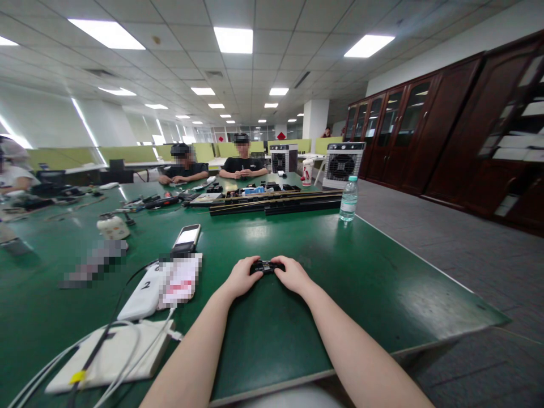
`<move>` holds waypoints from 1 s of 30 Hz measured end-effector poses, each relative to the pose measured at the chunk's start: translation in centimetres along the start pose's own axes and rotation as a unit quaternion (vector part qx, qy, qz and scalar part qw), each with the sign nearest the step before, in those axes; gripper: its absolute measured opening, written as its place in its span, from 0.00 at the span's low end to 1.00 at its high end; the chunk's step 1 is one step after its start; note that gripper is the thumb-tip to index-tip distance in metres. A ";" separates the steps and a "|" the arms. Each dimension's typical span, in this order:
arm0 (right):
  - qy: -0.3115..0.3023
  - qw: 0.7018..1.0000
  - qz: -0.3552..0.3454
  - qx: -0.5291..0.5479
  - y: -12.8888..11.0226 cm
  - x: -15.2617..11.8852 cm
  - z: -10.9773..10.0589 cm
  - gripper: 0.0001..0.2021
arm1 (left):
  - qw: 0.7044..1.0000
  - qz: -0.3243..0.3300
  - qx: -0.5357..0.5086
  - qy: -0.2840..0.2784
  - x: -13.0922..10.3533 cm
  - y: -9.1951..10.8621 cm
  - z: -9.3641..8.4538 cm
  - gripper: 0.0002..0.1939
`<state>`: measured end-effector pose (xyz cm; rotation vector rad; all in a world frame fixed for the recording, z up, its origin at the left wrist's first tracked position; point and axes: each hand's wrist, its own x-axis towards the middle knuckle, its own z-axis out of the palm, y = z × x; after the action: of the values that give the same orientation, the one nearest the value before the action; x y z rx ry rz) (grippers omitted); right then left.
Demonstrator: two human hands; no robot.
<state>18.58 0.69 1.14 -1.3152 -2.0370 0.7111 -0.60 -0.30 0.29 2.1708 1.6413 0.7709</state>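
Observation:
A small black object (267, 267) with a lighter metallic-looking middle is held low over the green table. My left hand (244, 276) grips its left end between thumb and fingers. At the opposite end, my right hand (294, 275) pinches it in the same way. The fingertips cover both ends, and its exact kind is too small to make out. Nearest to my left arm lie a white power bank (144, 292) marked with a 2, and a phone (186, 239).
The green table (361, 289) has its edge at the right. Cables cross a white box (102, 362) at the left. Beyond my hands are black rails (297, 205), a water bottle (348, 199) and a patterned jar (113, 226). Two people (243, 164) sit across the table.

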 end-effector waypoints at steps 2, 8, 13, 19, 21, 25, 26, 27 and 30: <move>-0.001 1.000 -0.001 0.001 0.0 0.0 0.0 0.16 | 1.000 0.001 0.002 0.001 0.0 0.0 0.0 0.24; 0.004 1.000 -0.003 0.001 0.1 0.1 0.1 0.16 | 1.000 0.003 -0.002 0.005 0.1 -0.2 0.1 0.24; 0.004 1.000 -0.002 -0.002 0.1 0.1 0.1 0.16 | 1.000 0.006 -0.002 0.003 0.1 -0.3 0.1 0.24; 0.003 1.000 -0.002 -0.003 0.0 0.1 0.1 0.16 | 1.000 0.007 0.002 0.001 0.1 -0.4 0.2 0.23; 0.002 1.000 -0.003 -0.001 0.0 0.1 0.0 0.16 | 1.000 0.008 0.005 0.002 0.1 -0.4 0.2 0.23; 0.004 1.000 -0.004 0.000 0.0 0.0 0.0 0.16 | 1.000 0.007 0.010 0.001 0.1 -0.4 0.2 0.23; 0.004 1.000 -0.004 0.000 0.0 0.0 0.0 0.16 | 1.000 0.007 0.011 0.000 0.1 -0.4 0.2 0.23; 0.004 1.000 -0.004 0.000 -0.1 0.0 0.0 0.16 | 1.000 0.006 0.011 -0.001 0.1 -0.4 0.2 0.23; 0.005 1.000 -0.001 0.001 -0.2 0.0 0.0 0.16 | 1.000 0.005 0.010 -0.001 0.1 -0.3 0.1 0.23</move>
<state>18.48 0.56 1.32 -1.3130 -2.0296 0.7028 -0.76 -0.10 0.01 2.1941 1.6446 0.7581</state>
